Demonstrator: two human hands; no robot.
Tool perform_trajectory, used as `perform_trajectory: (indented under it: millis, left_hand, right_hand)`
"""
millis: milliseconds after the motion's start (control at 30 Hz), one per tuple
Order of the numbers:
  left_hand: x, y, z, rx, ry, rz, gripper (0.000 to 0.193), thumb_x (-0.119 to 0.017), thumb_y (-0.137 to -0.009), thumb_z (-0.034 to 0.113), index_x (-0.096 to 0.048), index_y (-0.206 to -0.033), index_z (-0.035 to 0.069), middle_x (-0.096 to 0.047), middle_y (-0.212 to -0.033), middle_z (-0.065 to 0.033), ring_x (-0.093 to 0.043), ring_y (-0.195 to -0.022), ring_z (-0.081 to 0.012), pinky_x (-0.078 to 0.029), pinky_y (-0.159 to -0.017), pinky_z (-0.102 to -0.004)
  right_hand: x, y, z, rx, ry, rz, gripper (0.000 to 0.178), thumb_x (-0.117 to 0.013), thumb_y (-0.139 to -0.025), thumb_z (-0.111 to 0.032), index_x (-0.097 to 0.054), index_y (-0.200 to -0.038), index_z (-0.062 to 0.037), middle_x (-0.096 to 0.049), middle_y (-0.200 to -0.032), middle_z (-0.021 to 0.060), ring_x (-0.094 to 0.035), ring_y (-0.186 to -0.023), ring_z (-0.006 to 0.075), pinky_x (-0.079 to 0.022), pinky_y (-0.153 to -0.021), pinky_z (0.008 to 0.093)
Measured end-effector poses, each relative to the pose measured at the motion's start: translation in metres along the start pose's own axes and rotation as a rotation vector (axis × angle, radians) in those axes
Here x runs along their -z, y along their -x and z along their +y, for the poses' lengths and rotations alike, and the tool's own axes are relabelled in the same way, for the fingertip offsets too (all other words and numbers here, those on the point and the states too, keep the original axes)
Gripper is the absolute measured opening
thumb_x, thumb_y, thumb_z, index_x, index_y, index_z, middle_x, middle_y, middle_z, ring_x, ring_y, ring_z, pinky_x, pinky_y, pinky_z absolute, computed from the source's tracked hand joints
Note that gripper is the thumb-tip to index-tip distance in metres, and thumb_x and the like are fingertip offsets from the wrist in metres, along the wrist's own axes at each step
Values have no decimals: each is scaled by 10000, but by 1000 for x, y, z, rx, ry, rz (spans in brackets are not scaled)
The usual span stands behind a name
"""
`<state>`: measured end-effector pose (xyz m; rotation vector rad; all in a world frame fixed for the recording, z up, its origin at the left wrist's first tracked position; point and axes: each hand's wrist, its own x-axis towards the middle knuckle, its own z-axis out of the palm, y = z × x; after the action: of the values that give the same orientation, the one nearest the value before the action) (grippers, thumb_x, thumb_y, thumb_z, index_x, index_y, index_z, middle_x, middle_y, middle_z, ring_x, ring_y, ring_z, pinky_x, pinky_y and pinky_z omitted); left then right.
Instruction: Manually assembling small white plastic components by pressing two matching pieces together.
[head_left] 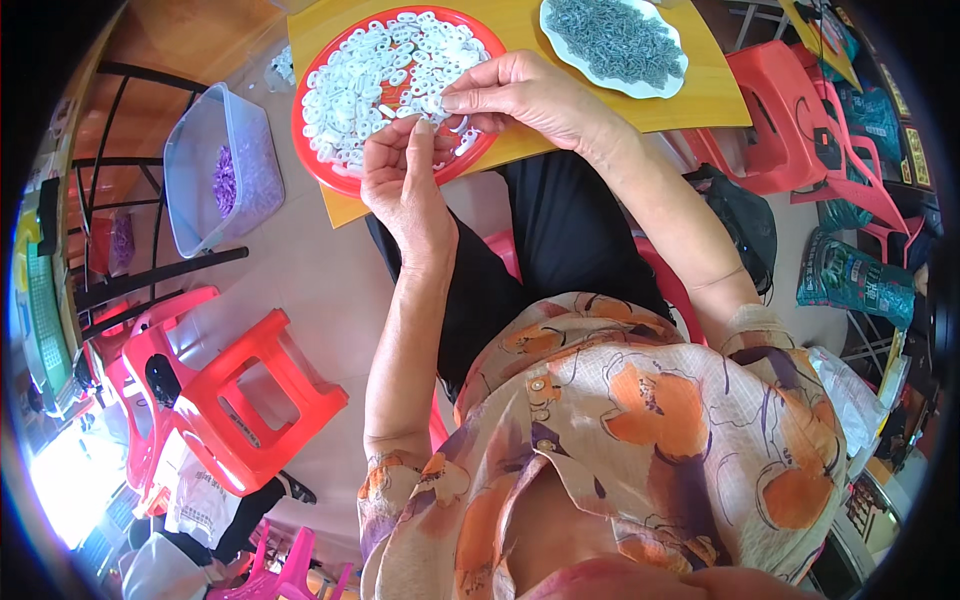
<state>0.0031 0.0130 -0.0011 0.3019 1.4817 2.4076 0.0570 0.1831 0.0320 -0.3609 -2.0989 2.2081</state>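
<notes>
In front of me a round red tray (328, 172) holds a heap of small white oval plastic pieces with holes (350, 98). My left hand (408, 190) is over the tray's near side, thumb and fingertips pinched together; what they hold is too small to make out. Close beside it my right hand (535, 98) reaches in from the right, its thumb and forefinger closed on what looks like one of the white pieces. The two hands' fingertips nearly meet. To the right, a white scalloped plate (655, 91) carries a pile of thin grey-blue screw-like parts (615, 42).
Tray and plate stand on a yellow table (715, 100). At left a translucent bin (180, 190) holds purple pieces, near a black metal frame (125, 160). Red stools (250, 400) stand at lower left, more red seats (775, 120) at right. A teal sack (855, 280) lies farther right.
</notes>
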Motion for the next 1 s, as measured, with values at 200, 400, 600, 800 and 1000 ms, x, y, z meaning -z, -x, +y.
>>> perform_trajectory:
  millis: [200, 400, 600, 800, 1000]
  left_hand:
    - [-5, 5, 1, -29, -66, -13, 95, -683, -987, 21, -644, -1062, -23, -715, -920, -84, -700, -783, -120, -578, -732, -241]
    - [-7, 5, 1, -31, -77, -37, 100, -684, -988, 18, -644, -1066, -31, -726, -913, -86, -707, -784, -127, -588, -746, -246]
    - [-10, 7, 4, -2, -55, -77, 102, -687, -989, 25, -640, -1060, -33, -726, -920, -100, -712, -784, -138, -602, -734, -257]
    - [-7, 5, 1, 43, -19, -97, 88, -686, -989, 23, -635, -1039, -30, -740, -923, -125, -725, -765, -156, -612, -722, -273]
    - [-7, 6, 3, 29, 18, -94, 64, -676, -988, 6, -634, -1023, -27, -750, -911, -142, -731, -738, -173, -612, -700, -280]
  right_hand:
    - [-2, 7, -13, 140, 496, 46, 290, -759, -958, -208, -761, -1119, 32, -748, -887, 48, -664, -811, 70, -519, -757, 216]
    - [-4, 12, -11, 173, 306, 48, 292, -760, -958, -216, -763, -1122, 26, -708, -786, 21, -609, -692, 52, -496, -688, 208]
    - [-3, 20, -10, 86, 104, 82, 297, -762, -959, -231, -767, -1144, 2, -683, -776, -2, -567, -660, 38, -466, -635, 197]
    - [-4, 22, -11, 118, 153, 85, 278, -758, -964, -237, -771, -1117, -5, -695, -802, 2, -568, -674, 31, -462, -632, 195]
    - [-11, 21, -9, 276, 347, 134, 243, -728, -989, -215, -754, -1072, 13, -714, -833, 12, -610, -739, 50, -497, -669, 219]
